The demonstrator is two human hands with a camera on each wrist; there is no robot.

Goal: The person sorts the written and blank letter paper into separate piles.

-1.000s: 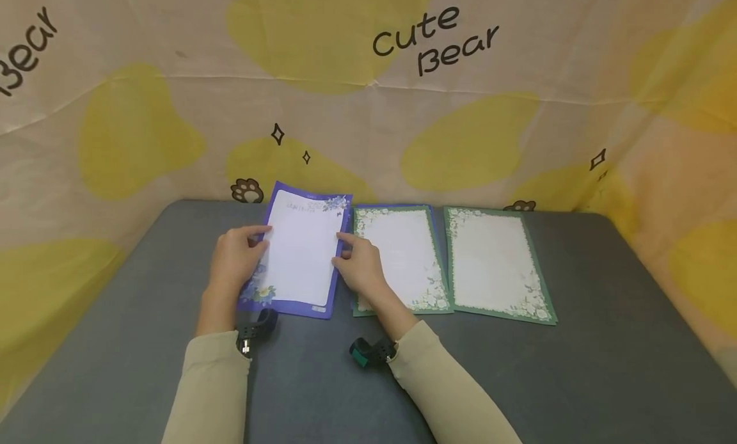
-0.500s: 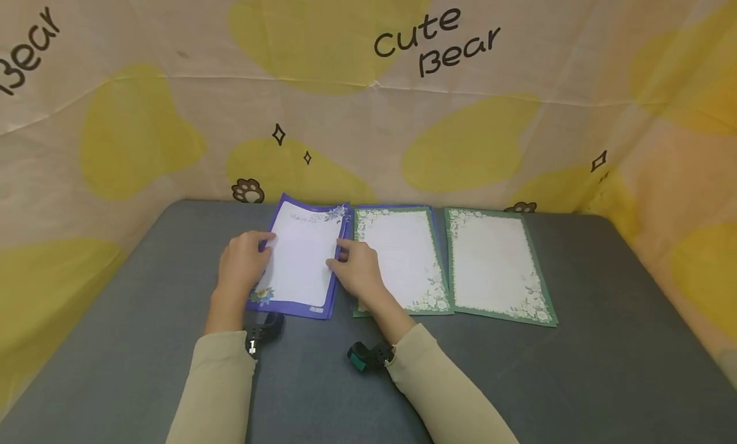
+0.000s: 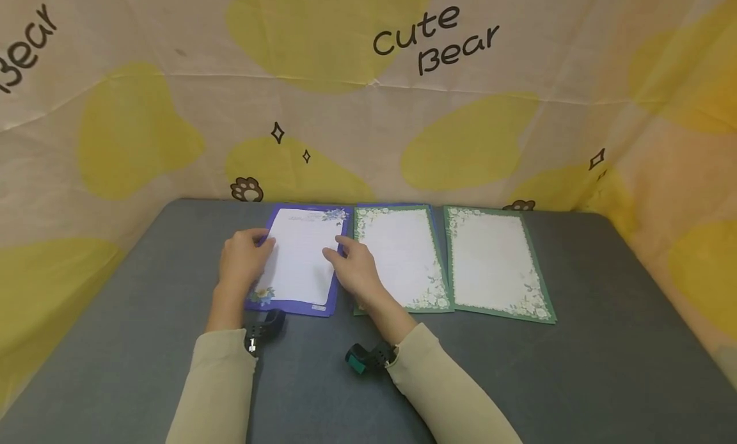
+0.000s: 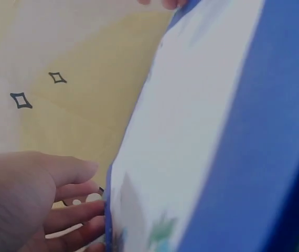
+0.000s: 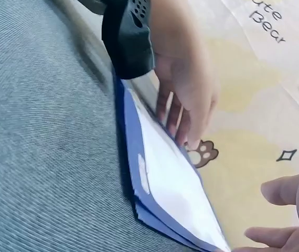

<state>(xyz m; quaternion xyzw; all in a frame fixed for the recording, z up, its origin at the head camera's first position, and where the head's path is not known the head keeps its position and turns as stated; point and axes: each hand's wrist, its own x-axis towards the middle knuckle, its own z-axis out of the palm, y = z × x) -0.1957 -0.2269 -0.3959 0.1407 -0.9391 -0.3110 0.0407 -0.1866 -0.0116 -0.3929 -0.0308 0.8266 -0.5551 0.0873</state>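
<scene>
In the head view, sheets of letter paper (image 3: 302, 258) with blue-purple borders and blue flowers in the corners lie stacked at the left. My left hand (image 3: 244, 258) is at the stack's left edge. Its fingertips touch that edge in the left wrist view, with the thumb (image 4: 78, 170) raised apart from them. On the opposite side is my right hand (image 3: 358, 265), fingertips by the right edge and thumb held over the top sheet. From the right wrist view, the near corners of the sheets (image 5: 155, 210) appear slightly fanned.
Beside the stack lies a green-bordered sheet (image 3: 397, 258), with a blue edge peeking out from beneath. Another green-bordered sheet (image 3: 495, 265) is farther right. All rest on a grey table (image 3: 311, 393), backed by a patterned cloth (image 3: 345, 111).
The top blue-bordered sheet has come down, its raised far edge now flat and lined up with the stack. My left hand shifted slightly right. The right thumb lifted off the sheet's edge.
</scene>
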